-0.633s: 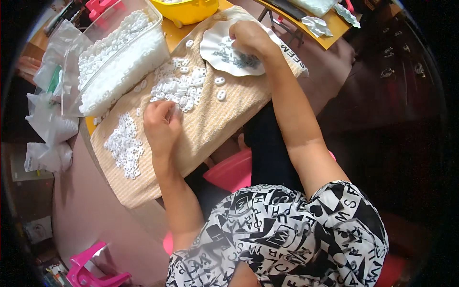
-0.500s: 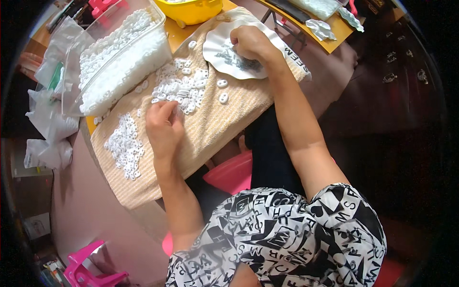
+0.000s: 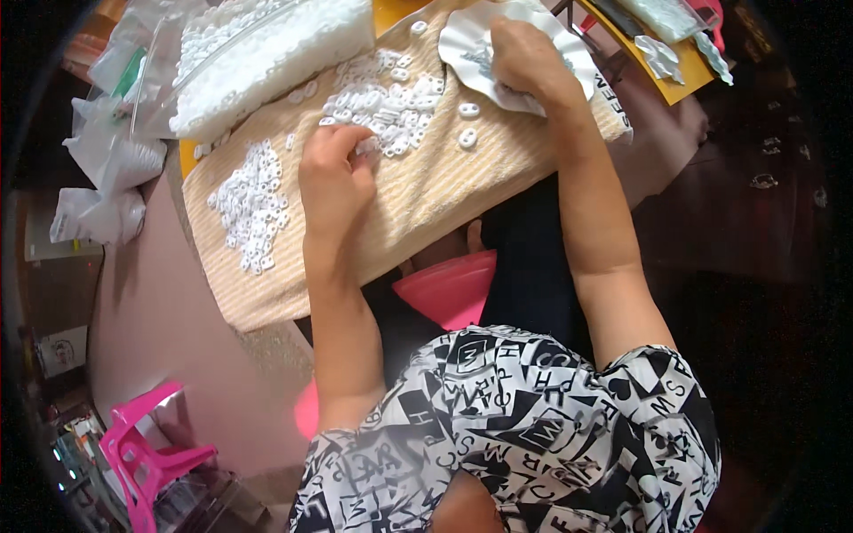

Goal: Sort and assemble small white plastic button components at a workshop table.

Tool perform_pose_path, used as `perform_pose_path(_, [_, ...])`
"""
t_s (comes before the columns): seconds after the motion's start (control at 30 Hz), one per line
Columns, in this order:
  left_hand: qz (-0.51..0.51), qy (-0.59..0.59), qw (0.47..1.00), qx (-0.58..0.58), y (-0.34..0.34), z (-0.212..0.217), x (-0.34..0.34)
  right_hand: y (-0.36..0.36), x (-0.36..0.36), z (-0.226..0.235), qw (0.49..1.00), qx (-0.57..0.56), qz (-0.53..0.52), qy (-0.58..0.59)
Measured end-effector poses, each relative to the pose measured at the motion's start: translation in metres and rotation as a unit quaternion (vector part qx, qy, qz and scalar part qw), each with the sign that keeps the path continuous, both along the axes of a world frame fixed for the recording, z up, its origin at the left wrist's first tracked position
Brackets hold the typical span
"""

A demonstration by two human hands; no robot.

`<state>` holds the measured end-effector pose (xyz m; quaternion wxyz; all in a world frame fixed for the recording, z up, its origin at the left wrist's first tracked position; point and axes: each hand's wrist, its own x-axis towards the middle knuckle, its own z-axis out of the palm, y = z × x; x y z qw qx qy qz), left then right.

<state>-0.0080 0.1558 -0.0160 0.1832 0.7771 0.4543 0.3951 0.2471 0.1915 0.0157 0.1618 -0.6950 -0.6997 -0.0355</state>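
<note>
White two-holed pieces (image 3: 386, 102) lie heaped mid-table on a tan striped towel (image 3: 426, 200), with a second pile (image 3: 251, 204) near the left edge. Toward the far right corner is a wavy-rimmed white dish (image 3: 455, 44) scattered with small grey bits (image 3: 484, 60).

The step in hand looks like picking among the grey bits while the other hand has a white piece ready. A light fingertip pinch should serve best: single out one bit before lifting, with the knuckles clear of the others. Leaning on the rim seems unwise, since the dish sits on soft cloth and could tip. The white piece is best gripped by its sides, leaving its holes clear.

The left hand (image 3: 338, 173) is at the near side of the middle heap, forearm crossing the table's near edge. Its fingers are curled, thumb and forefinger nearly together, apparently pinching a small whitish piece (image 3: 367, 145) whose outline is blurred. The right hand (image 3: 529, 62) reaches farther, arm extended, back of the hand upward, fingers bent down into the dish. Its fingertips are hidden, so how far they close, and on what, cannot be told.
</note>
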Motion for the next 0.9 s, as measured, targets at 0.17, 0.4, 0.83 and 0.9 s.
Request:
perform_pose_path(0.17, [-0.001, -0.050, 0.998, -0.024, 0.003, 0.000, -0.004, 0.009, 0.005, -0.023, 0.993, 0.069, -0.079, 0.047])
perform_pose_path(0.4, [-0.004, -0.180, 0.977, -0.111, 0.002, 0.002, -0.010, 0.002, 0.014, -0.014, 0.995, 0.097, 0.029, 0.008])
perform_pose_path(0.83, [-0.002, -0.208, 0.972, -0.111, 0.004, 0.000, -0.009, -0.008, -0.001, 0.002, 0.988, 0.053, -0.048, 0.136])
perform_pose_path(0.9, [0.001, -0.203, 0.977, -0.067, 0.004, -0.002, -0.005, -0.005, 0.004, -0.003, 0.988, 0.068, -0.049, 0.130])
